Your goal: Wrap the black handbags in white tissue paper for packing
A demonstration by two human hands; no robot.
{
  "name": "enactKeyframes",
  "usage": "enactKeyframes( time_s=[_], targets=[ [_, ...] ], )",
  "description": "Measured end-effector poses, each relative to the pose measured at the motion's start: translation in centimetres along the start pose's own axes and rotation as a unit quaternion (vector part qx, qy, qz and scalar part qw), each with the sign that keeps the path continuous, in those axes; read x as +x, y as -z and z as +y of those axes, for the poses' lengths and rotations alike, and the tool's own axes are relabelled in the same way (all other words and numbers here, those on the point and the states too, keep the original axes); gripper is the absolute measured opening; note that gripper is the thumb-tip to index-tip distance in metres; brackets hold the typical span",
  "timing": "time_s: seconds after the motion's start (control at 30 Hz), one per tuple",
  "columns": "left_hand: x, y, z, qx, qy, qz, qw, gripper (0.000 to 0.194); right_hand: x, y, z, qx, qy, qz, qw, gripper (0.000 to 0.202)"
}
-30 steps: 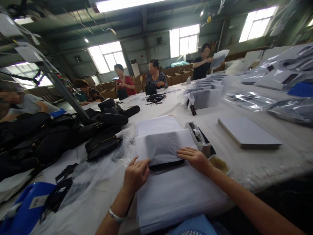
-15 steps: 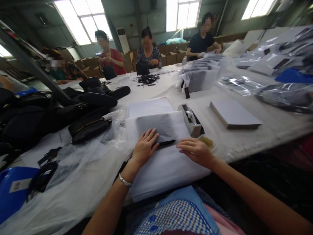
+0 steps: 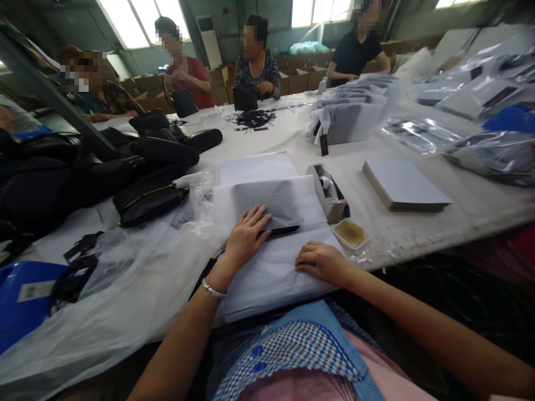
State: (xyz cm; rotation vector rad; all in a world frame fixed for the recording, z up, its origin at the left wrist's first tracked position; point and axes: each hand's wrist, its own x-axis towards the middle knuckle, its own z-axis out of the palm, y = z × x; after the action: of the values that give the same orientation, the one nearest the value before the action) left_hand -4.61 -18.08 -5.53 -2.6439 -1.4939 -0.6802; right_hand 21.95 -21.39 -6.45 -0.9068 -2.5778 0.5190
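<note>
My left hand [image 3: 249, 235] lies flat with fingers spread, pressing on a fold of translucent white tissue paper [image 3: 221, 201]. Under that fold a flat dark item [image 3: 284, 229] shows through as a grey patch, and its black lower edge sticks out; its kind is hidden. Lower right, my right hand [image 3: 320, 260] has its fingers bent and close together, with the fingertips gathered on the stack of white tissue sheets [image 3: 259, 284]. Beside the paper stands a tape dispenser [image 3: 328, 192]. A small white dish with a yellowish sponge-like pad [image 3: 351, 233] sits near my right wrist.
Black bags [image 3: 150, 203] are heaped at left, above crumpled plastic film [image 3: 137, 289] and a blue container [image 3: 29, 295]. At right lie a stack of cards [image 3: 407, 184], wrapped items [image 3: 351, 120] and clear-bagged goods [image 3: 497, 156]. Several people work across the table [image 3: 284, 133].
My right hand has drawn back toward my body, from the dark item's edge onto the tissue stack, and its fingers have curled. My left hand stays pressed in place. The view has tilted down slightly.
</note>
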Motion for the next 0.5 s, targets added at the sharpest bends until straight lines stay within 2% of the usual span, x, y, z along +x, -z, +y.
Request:
enactKeyframes(
  time_s=[0.13, 0.23, 0.4, 0.5],
  targets=[
    [0.3, 0.5, 0.0, -0.008, 0.009, -0.014, 1.0, 0.045, 0.5, 0.7, -0.5, 0.021, -0.035, -0.012, 0.999, 0.012],
    [0.8, 1.5, 0.2, -0.03, 0.021, -0.04, 0.999, 0.049, 1.1, 2.2, -1.0, 0.068, -0.079, -0.014, 0.994, 0.011],
    [1.9, 3.8, -0.2, -0.086, 0.039, -0.102, 0.99, 0.053, 3.4, 5.4, -1.3, 0.125, -0.121, -0.005, 0.985, 0.014],
    [2.7, 5.5, -0.8, -0.096, 0.026, -0.156, 0.983, 0.053, 5.5, 6.9, -0.8, 0.111, -0.138, 0.005, 0.984, 0.016]
  ],
)
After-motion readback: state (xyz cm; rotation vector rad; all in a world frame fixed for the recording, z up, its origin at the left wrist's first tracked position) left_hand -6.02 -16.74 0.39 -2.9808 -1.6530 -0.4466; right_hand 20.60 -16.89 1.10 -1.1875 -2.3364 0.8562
